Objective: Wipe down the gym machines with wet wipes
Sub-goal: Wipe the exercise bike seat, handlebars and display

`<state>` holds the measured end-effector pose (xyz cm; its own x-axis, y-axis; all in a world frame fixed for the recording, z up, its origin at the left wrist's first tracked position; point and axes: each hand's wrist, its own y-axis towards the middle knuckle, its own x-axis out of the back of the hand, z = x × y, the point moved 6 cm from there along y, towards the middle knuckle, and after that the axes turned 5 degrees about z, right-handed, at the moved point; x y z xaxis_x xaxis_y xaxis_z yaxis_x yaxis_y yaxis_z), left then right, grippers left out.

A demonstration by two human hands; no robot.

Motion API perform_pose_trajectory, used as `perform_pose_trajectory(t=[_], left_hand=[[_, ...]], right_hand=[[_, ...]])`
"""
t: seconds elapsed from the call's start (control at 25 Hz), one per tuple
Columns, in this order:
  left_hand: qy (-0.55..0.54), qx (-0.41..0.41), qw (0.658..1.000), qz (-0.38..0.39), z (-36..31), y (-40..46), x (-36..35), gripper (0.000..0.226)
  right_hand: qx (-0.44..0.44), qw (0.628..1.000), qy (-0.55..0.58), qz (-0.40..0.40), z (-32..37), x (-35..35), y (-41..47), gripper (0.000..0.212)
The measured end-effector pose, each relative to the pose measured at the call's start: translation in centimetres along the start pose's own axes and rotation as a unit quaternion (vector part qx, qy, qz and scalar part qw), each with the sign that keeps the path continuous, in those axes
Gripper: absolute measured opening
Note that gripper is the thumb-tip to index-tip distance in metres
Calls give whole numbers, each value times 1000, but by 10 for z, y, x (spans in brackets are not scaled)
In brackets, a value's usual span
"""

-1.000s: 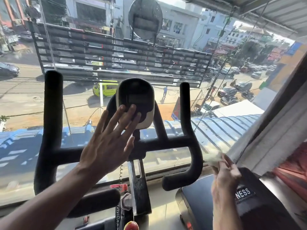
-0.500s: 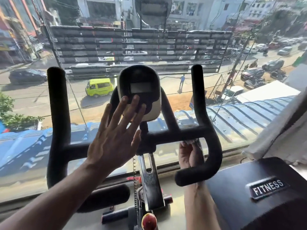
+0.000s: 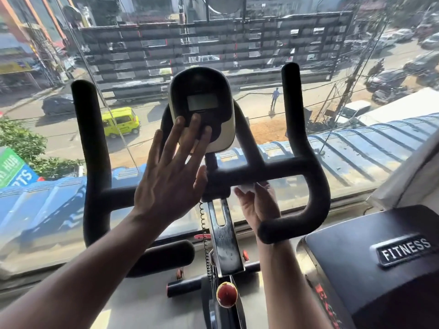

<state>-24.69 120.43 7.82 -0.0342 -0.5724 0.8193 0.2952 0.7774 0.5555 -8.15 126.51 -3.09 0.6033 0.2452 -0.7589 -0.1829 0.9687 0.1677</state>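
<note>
An exercise bike faces a big window, with black padded handlebars (image 3: 306, 162) and a black and white console (image 3: 202, 103) on the middle post. My left hand (image 3: 171, 172) is flat with straight, spread fingers, its fingertips pressing on the console's lower half. My right hand (image 3: 259, 205) reaches up from below and pinches a white wet wipe (image 3: 247, 187) against the underside of the crossbar, just right of the centre post. The right end grip of the handlebar crosses in front of my right wrist.
A black machine housing with a FITNESS badge (image 3: 403, 250) stands close at the lower right. The bike's metal stem (image 3: 224, 238) and a red knob (image 3: 226, 294) sit below the bars. The window glass (image 3: 142, 55) lies directly behind, with a sill along the floor.
My right hand came in from the far right with the wipe and rose under the crossbar toward the centre post. My left hand stayed flat on the console. The view shifted right and down.
</note>
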Motion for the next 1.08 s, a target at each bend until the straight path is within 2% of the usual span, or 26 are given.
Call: perform_pose_trajectory(t=[0.04, 0.12, 0.16, 0.24, 0.32, 0.36, 0.44, 0.52, 0.6, 0.64, 0.72, 0.76, 0.84, 0.92, 1.0, 1.08], left_hand=[[0, -1, 1000, 1, 1, -1, 0, 67], [-5, -1, 1000, 0, 3, -2, 1, 66], [-7, -2, 1000, -1, 3, -2, 1, 66], [-6, -4, 1000, -4, 2, -1, 2, 65], [-10, -8, 1000, 0, 3, -2, 1, 63], [-12, -10, 1000, 2, 3, -3, 0, 63], [-16, -11, 1000, 2, 5, -5, -1, 64], [-19, -18, 1000, 1, 5, -6, -1, 64], [-20, -24, 1000, 4, 3, -5, -1, 65], [-22, -23, 999, 8, 4, -5, -1, 65], [-30, -22, 999, 12, 5, -5, -1, 66], [-37, -23, 999, 11, 6, -6, -2, 66], [-61, -29, 998, 3, 7, -8, -1, 69], [-106, -13, 994, -10, 10, -8, 3, 74], [-148, 18, 989, -10, 16, -10, 5, 76], [-142, 36, 989, 1, 22, -14, 4, 77]], right_hand=[[-1, 1000, 3, 3, -7, -1, 1, 21], [-12, 999, -7, 35, -20, -6, 8, 45], [-16, 999, -11, 49, -18, -12, 9, 47], [-8, 997, -44, 62, -9, -12, 8, 35], [-13, 995, -96, 32, -8, -5, -2, 15], [-24, 994, -102, -12, -11, 8, -13, 13], [-61, 989, -84, -103, -14, 38, -47, 22], [-42, 968, -92, -230, -4, 80, -90, 22], [19, 918, -99, -383, 24, 120, -125, 22], [58, 892, -125, -430, 43, 132, -136, 25], [139, 843, -245, -459, 86, 123, -146, 23], [180, 809, -334, -448, 109, 106, -145, 20], [257, 723, -525, -369, 146, 44, -131, 12], [325, 635, -669, -210, 155, -22, -98, 7], [315, 552, -770, -51, 129, -79, -59, 12], [261, 481, -835, 49, 87, -99, -33, 17]])
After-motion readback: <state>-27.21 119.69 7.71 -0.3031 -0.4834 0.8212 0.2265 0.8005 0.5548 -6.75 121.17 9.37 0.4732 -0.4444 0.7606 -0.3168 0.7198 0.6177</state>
